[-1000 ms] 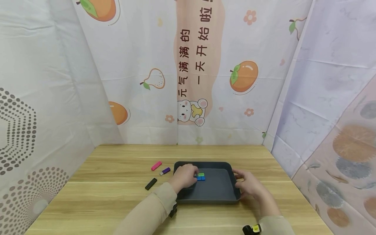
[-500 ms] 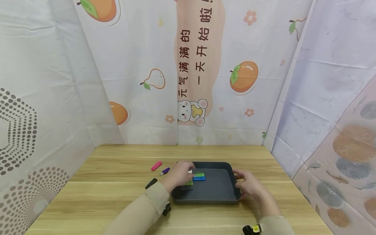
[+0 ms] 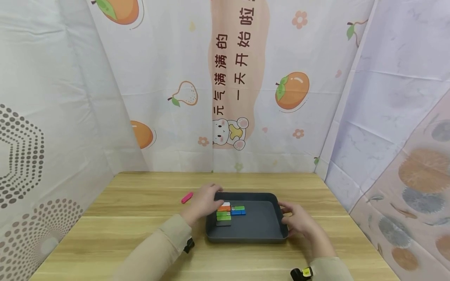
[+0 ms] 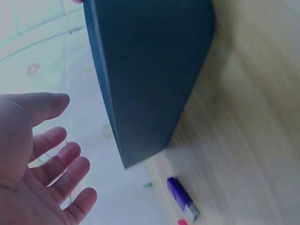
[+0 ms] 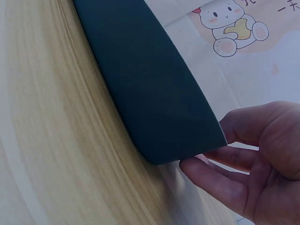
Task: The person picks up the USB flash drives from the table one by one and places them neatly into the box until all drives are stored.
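Note:
My left hand point(image 3: 203, 203) is above the left rim of the dark grey tray point(image 3: 260, 234), fingers spread apart with nothing between them in the left wrist view. My right hand point(image 3: 299, 219) holds the tray's right wall, its thumb at the rim and fingers outside. Several USB sticks lie in the tray's left part, among them an orange stick point(image 3: 224, 208), a blue stick point(image 3: 238, 212), a green stick point(image 3: 223, 217) and a dark stick point(image 3: 223, 223). A purple USB stick point(image 4: 180, 194) lies on the table beyond the left hand; in the head view that hand hides it.
A pink USB stick point(image 3: 187, 197) lies on the wooden table point(image 3: 140, 199), left of the tray. Printed fabric point(image 3: 168, 128) hangs behind the table and along both sides.
My left hand has moved left from over the tray's contents to its left rim, uncovering the sticks inside. The purple and black sticks are now covered in the head view. My right hand stays put.

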The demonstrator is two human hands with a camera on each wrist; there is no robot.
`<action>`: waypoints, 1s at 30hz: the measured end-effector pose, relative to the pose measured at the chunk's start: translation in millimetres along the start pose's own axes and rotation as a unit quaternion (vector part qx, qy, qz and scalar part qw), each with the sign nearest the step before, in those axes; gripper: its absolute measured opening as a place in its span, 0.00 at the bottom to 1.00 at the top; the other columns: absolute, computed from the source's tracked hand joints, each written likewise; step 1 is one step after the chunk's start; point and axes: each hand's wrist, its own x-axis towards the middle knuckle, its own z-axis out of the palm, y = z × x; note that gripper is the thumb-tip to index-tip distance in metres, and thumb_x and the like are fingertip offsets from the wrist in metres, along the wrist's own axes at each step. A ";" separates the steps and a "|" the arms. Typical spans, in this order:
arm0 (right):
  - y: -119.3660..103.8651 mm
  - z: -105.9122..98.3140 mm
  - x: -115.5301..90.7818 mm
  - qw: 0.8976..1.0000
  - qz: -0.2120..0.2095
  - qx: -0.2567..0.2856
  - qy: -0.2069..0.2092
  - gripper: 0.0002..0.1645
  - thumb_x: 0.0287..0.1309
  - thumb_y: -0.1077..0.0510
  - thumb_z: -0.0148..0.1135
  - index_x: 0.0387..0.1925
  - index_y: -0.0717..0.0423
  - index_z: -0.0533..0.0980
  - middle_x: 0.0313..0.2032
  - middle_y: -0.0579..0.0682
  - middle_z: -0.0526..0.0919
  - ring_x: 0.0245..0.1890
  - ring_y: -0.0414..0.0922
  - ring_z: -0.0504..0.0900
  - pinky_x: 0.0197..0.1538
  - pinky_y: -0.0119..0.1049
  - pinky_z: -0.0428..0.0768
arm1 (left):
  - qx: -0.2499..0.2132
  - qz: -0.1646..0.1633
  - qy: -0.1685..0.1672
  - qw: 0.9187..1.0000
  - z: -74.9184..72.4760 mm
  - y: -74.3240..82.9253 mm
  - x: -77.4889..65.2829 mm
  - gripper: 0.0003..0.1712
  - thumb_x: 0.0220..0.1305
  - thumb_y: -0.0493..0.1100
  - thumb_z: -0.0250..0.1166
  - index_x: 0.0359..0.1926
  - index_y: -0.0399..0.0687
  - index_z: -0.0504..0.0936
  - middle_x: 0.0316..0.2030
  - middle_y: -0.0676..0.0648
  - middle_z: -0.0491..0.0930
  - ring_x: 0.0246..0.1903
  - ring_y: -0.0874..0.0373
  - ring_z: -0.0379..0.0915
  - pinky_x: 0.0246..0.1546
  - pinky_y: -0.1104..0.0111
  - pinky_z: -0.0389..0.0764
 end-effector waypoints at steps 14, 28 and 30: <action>1.3 -0.5 0.2 1.000 -0.006 -0.005 0.001 0.43 0.52 0.77 0.57 0.73 0.64 0.65 0.58 0.72 0.74 0.27 0.55 0.84 0.26 0.53 0.84 | 0.035 -0.034 0.039 0.998 -27.1 -24.6 3.1 0.36 0.61 0.51 0.74 0.67 0.44 0.75 0.65 0.39 0.72 0.63 0.42 0.69 0.62 0.46 0.71; 2.0 -0.9 0.3 1.000 -0.011 -0.005 0.000 0.43 0.51 0.77 0.57 0.73 0.64 0.65 0.57 0.71 0.74 0.25 0.54 0.83 0.25 0.53 0.84 | 0.057 -0.077 0.056 0.994 -40.5 -59.6 1.1 0.47 0.56 0.60 0.75 0.71 0.44 0.70 0.68 0.38 0.67 0.68 0.38 0.60 0.63 0.35 0.61; 2.4 -0.7 0.4 1.000 -0.011 -0.005 0.001 0.43 0.51 0.77 0.57 0.72 0.65 0.65 0.57 0.71 0.74 0.24 0.55 0.83 0.25 0.54 0.84 | 0.055 -0.084 0.055 0.993 -42.4 -63.2 -0.6 0.48 0.56 0.59 0.75 0.71 0.43 0.69 0.69 0.37 0.67 0.68 0.37 0.59 0.63 0.33 0.59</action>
